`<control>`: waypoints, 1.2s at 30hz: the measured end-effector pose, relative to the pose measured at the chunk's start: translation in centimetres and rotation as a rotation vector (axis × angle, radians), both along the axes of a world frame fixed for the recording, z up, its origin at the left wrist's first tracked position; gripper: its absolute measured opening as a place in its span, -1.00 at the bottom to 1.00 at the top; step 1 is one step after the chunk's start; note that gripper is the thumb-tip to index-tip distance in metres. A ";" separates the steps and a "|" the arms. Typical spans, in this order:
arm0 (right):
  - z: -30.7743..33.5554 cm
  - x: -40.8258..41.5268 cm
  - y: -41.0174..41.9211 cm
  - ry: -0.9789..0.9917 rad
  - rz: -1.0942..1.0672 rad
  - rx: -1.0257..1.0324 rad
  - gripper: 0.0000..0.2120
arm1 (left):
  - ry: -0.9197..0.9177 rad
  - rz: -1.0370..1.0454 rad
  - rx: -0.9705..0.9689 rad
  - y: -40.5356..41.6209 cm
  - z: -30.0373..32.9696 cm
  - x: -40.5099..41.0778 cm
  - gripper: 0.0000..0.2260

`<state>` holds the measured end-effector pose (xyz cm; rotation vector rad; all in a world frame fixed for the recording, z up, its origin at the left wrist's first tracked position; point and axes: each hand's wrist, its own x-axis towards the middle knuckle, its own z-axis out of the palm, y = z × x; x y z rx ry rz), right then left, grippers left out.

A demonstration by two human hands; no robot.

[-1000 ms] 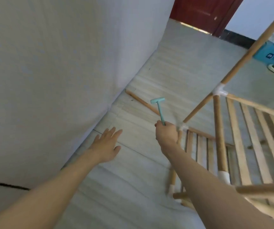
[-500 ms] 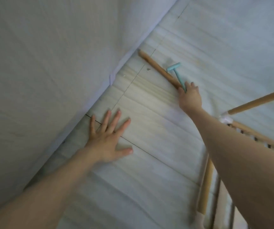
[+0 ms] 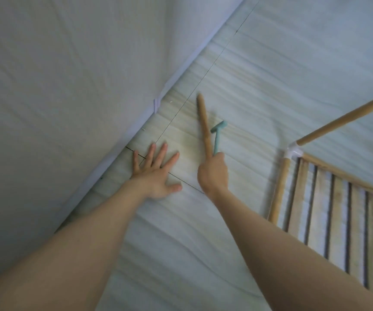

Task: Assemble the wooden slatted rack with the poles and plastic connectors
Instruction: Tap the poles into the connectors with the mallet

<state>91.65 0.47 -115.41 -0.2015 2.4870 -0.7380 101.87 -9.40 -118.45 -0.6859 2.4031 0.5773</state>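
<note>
Two things in the right hand (image 3: 213, 173) now: a loose pole (image 3: 204, 124) and the small teal hammer (image 3: 217, 136), fingers curled round both. Half a second ago that pole lay on the floor (image 3: 271, 63); it's lifted now. Left hand (image 3: 156, 169) stays flat, fingers spread on the floor. Next, I'd say, carry it to the rack (image 3: 329, 198) and seat it in the white connector (image 3: 294, 151).

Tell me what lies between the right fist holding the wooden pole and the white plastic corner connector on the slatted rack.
Only bare pale floor separates the right hand from the white plastic connector, as the head view shows.
</note>
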 end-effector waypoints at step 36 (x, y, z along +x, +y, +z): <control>31.4 11.0 51.9 0.156 -0.044 0.207 -0.72 | 0.677 -0.117 0.635 32.9 40.5 9.9 -0.80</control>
